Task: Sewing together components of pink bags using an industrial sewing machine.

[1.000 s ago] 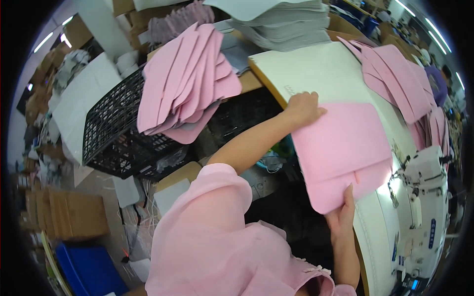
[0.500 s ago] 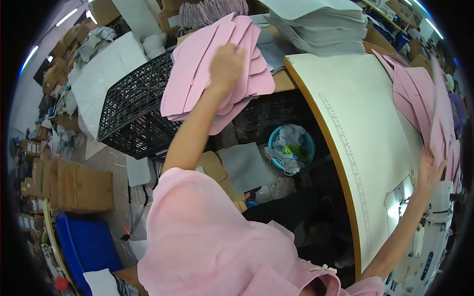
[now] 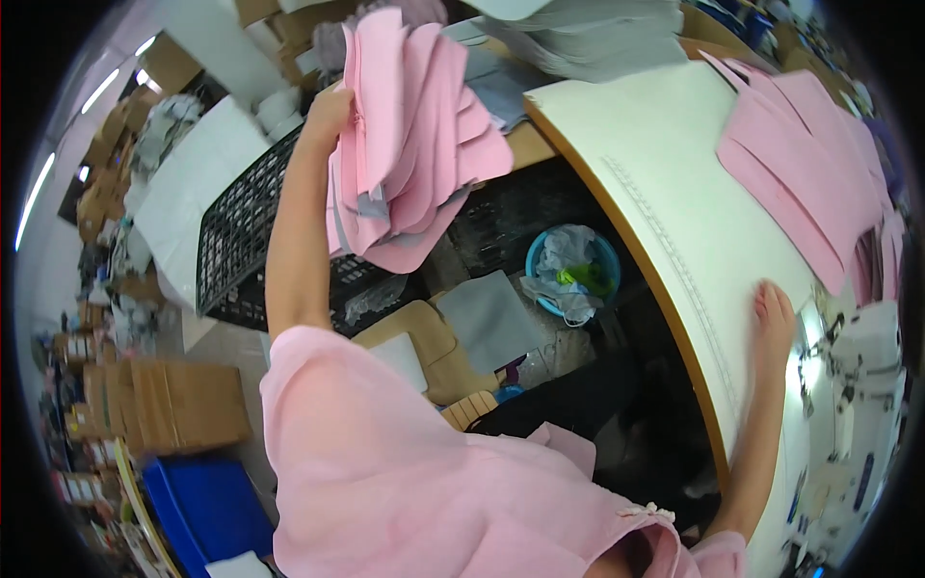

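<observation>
At the upper left, my left hand (image 3: 330, 111) grips the left edge of the top pink fabric pieces (image 3: 378, 96), lifting and folding that edge over. Below them lies the rest of the pile, fanned out in layers with some grey showing on the undersides. My right hand (image 3: 774, 303) is over the white sewing table (image 3: 665, 183), beside the sewing machine (image 3: 848, 385). Its fingers are loosely bent, with nothing visible in them. Farther along the table, a second pile of pink pieces (image 3: 790, 164) lies apart from that hand.
A black plastic crate (image 3: 241, 226) stands left of the first pile. Behind the table's far edge is a tall stack of grey sheets (image 3: 597, 43). A blue basket (image 3: 617, 265) with plastic scraps sits below. Cardboard boxes (image 3: 183, 409) and a blue bin (image 3: 207, 511) are at lower left.
My left hand has moved left from the pile's top to its edge and turned the edge up. My right hand has let go of the right pile, which now lies flatter, and drawn nearer me.
</observation>
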`<state>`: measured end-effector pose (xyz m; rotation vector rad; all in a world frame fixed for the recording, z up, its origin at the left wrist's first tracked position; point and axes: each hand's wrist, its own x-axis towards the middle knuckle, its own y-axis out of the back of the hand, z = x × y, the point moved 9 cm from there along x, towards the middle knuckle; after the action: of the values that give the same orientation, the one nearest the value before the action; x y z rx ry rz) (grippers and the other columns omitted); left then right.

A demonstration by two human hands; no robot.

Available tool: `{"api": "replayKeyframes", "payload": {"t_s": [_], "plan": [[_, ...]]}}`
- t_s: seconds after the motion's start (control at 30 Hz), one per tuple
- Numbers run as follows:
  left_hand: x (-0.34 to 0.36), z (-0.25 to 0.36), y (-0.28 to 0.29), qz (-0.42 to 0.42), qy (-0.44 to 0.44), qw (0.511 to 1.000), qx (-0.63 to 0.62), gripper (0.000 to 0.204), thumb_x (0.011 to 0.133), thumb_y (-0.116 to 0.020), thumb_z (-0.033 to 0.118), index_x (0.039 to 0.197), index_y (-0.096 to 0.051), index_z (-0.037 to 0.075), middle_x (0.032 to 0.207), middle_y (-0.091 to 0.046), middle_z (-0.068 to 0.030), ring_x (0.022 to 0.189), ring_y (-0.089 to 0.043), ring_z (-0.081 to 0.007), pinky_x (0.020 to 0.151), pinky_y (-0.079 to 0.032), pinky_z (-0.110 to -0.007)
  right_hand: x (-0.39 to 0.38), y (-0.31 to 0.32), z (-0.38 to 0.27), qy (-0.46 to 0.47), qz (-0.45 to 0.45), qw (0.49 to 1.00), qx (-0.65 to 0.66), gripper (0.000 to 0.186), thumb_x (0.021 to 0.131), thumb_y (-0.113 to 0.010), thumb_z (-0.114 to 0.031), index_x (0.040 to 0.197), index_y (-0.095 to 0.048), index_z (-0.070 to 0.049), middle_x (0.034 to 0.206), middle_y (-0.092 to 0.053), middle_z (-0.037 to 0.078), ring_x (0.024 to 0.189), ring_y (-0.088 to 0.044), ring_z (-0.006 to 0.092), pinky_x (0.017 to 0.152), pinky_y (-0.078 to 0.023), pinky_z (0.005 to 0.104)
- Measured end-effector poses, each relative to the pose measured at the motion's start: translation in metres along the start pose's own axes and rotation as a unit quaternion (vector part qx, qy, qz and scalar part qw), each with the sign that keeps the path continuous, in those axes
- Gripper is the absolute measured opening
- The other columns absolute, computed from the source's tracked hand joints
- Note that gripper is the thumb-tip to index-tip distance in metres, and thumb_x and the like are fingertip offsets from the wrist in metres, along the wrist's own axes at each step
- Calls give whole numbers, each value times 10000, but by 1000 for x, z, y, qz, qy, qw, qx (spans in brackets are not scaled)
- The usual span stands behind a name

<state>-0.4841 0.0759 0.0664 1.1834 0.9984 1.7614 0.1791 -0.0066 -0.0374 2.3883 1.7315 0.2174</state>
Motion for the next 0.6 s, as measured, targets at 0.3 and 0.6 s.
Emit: {"api": "replayKeyframes", "payload": {"t_s": [0.3, 0.6], "plan": [[-73, 275, -48, -191, -195, 911, -309, 338, 777, -418, 209, 619, -563, -53, 523, -539, -86, 479, -559, -198, 433, -437, -319, -21, -73, -38, 2, -129, 991, 22, 551, 803, -536, -327, 1194, -398, 36, 1059, -498, 108, 945, -465, 170, 797, -381, 276], [-141, 412, -125, -216, -302, 919, -130, 334, 732, -411, 230, 622, -603, -19, 666, -577, -225, 633, -568, -350, 631, -441, -446, 108, 76, 35, -104, 268, 877, 384, 671, 720, -662, -279, 1189, -311, 47, 1068, -354, 159, 974, -383, 289, 900, -315, 405]]}}
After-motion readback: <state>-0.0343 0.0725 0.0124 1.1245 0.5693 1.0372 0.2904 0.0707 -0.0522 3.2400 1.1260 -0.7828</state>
